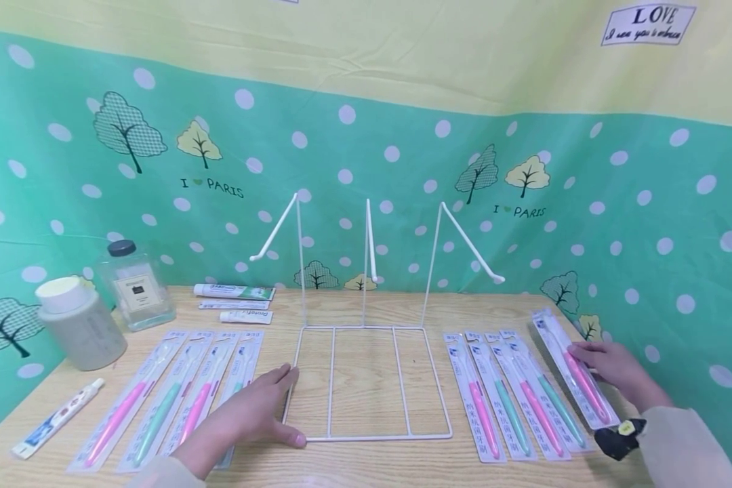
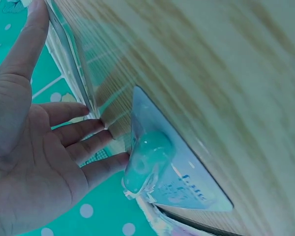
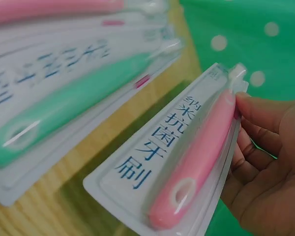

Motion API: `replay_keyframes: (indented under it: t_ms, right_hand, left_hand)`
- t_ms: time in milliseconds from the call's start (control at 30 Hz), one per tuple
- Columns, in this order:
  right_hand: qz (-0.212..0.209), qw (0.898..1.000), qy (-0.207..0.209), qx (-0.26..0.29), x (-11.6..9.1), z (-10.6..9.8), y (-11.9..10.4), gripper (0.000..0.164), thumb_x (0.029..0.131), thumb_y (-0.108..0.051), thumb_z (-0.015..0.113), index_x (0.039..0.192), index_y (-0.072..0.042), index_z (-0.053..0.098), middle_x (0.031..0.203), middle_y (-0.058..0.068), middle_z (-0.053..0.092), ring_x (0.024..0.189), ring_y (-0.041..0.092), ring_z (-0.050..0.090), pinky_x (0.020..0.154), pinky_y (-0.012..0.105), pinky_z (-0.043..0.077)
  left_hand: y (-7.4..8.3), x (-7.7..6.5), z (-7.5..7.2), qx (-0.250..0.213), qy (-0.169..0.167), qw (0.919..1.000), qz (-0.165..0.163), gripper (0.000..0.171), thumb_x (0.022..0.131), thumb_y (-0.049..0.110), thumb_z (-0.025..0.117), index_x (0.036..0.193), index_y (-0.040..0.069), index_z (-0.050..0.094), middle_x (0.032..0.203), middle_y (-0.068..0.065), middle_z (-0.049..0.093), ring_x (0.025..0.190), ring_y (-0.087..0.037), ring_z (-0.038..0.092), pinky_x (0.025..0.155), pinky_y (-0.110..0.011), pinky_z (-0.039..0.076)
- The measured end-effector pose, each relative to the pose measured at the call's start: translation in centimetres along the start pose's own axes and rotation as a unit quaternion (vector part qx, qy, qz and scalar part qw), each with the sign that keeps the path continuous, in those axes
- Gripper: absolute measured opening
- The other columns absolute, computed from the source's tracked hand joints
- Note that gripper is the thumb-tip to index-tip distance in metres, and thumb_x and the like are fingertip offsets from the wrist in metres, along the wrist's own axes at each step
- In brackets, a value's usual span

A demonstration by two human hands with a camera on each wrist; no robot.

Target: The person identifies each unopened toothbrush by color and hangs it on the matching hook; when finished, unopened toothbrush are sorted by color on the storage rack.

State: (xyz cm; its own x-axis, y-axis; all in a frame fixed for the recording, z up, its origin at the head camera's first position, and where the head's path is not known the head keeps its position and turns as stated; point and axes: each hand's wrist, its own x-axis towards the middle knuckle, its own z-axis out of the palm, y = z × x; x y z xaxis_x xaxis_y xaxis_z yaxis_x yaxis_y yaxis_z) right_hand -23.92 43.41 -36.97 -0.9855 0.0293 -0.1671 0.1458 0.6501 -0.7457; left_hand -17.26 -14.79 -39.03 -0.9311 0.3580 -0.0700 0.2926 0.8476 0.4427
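My right hand (image 1: pixel 616 369) pinches the edge of a packaged pink toothbrush (image 3: pixel 196 157) at the right end of the table. In the right wrist view the thumb lies on the front of the pack and the fingers are behind it. My left hand (image 1: pixel 253 410) rests against the front left corner of a white wire rack (image 1: pixel 366 438), fingers fairly straight and spread, thumb at the front bar. Three bare arms rise at the rack's back and slope forward. In the left wrist view the fingertips are close to a packaged green toothbrush (image 2: pixel 150 157).
Several packaged toothbrushes (image 1: pixel 512 407) lie right of the rack, and several more (image 1: pixel 158 407) lie left. Toothpaste tubes (image 1: pixel 234 292) lie at the back left. A glass bottle (image 1: pixel 139 291), a grey bottle (image 1: pixel 82 332) and a small tube (image 1: pixel 57 420) are farther left.
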Motion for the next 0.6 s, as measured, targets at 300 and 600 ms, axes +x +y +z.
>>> replay_keyframes:
  t_ms: [300,600]
  right_hand:
    - [-0.064,0.997,0.044,0.019,-1.2,0.0,-4.3,0.061,0.09,-0.044,0.051,0.124,0.006,0.046,0.105,0.013,0.058,0.085,0.011,0.057,0.071,0.032,0.053]
    - [-0.147,0.988,0.03,0.034,-4.1,2.3,-9.4,0.047,0.093,-0.035,0.05,0.122,0.002,0.046,0.108,0.019,0.058,0.086,0.015,0.061,0.07,0.033,0.054]
  left_hand:
    - [-0.1,0.0,0.0,0.002,-0.002,1.0,0.002,0.117,0.048,0.062,0.073,0.136,-0.005,0.034,0.14,-0.027,0.03,0.125,-0.044,0.032,0.1,-0.053,0.03]
    - [0.0,-0.1,-0.1,0.0,-0.005,1.0,0.005,0.116,0.049,0.062,0.073,0.136,-0.006,0.034,0.14,-0.028,0.029,0.125,-0.044,0.031,0.1,-0.053,0.03]
